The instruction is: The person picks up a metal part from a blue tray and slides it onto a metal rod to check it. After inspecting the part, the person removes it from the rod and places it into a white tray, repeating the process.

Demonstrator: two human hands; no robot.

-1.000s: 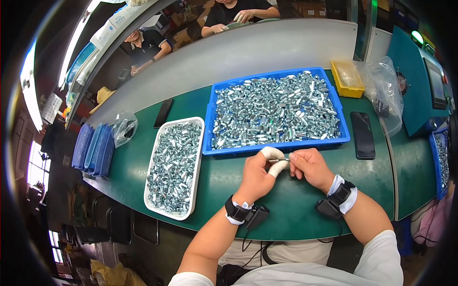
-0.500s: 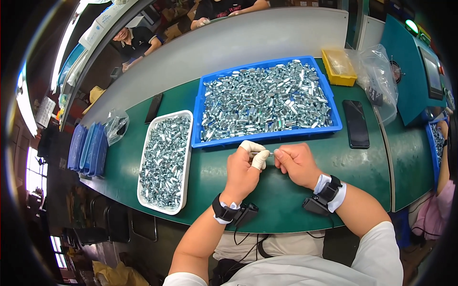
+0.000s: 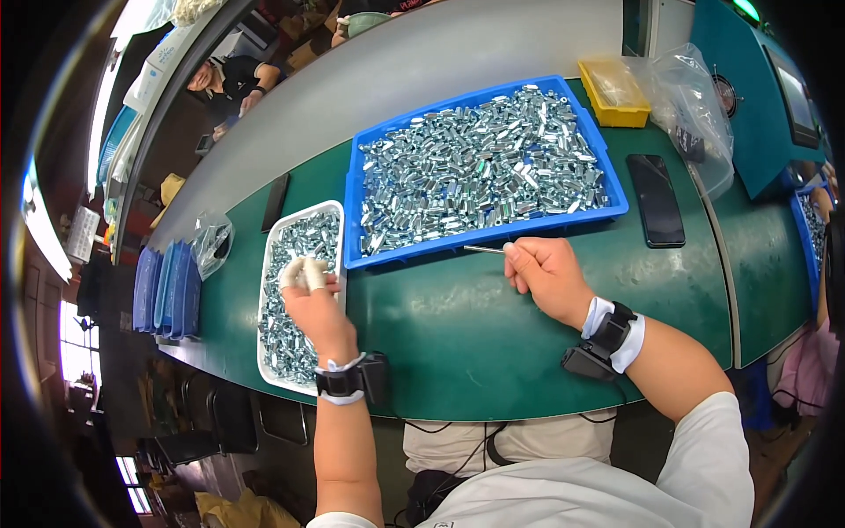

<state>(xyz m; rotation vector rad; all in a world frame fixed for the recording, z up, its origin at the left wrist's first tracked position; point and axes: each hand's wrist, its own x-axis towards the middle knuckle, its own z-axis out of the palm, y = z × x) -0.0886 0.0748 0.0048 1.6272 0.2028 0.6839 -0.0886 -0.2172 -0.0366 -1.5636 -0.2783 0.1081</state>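
My right hand (image 3: pixel 547 275) is closed in a pinch around a thin metal rod (image 3: pixel 484 250), whose bare end points left, close to the front edge of the blue tray (image 3: pixel 422 250). Small shiny metal hex pieces (image 3: pixel 480 167), seemingly hollow, fill that tray. Over the white tray (image 3: pixel 340 304) on the left is my left hand (image 3: pixel 312 295), with pale covers on some fingers. Its fingers are curled together, and whatever they may hold is hidden. Similar metal pieces (image 3: pixel 299 343) lie in the white tray beneath it.
A black phone (image 3: pixel 656 201) lies to the right, near a yellow bin (image 3: pixel 614 95) and a clear plastic bag (image 3: pixel 691 114). Blue trays (image 3: pixel 167 290) stand at the left table edge. A grey partition (image 3: pixel 440 57) runs along the back; a person (image 3: pixel 238 84) sits beyond it.
My left hand has moved away from my right hand, leftward to the white tray. The right hand stays nearly in place, and the rod's end now shows free. The view has shifted slightly.
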